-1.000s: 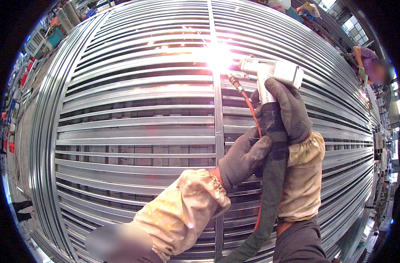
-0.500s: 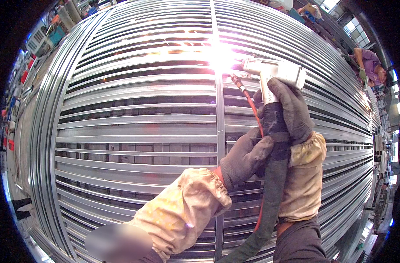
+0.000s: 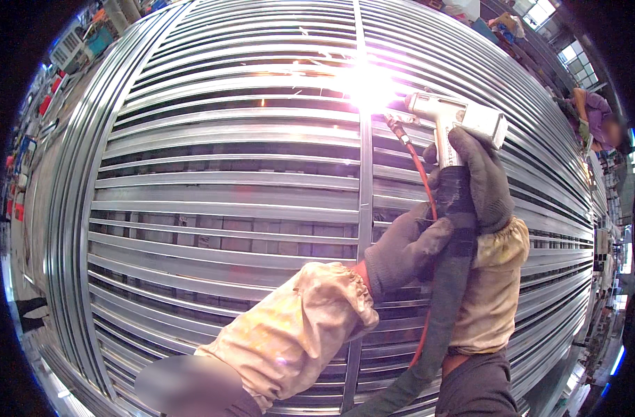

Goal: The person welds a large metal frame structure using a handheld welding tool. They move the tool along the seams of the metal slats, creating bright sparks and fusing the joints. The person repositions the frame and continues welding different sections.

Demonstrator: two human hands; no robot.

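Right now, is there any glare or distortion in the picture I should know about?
Head view: white glare at the tip of the welding gun washes out the metal slats around it; the fisheye bends the straight slats toward the rim; a blurred patch covers the lower left; the corners are black.

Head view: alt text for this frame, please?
A gloved right hand holds a white welding gun sparking brightly against a metal slat frame. The gloved left hand steadies its dark hose.

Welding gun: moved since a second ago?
Cannot tell. The welding gun stays at the same spot in view, its bright arc on the vertical bar.
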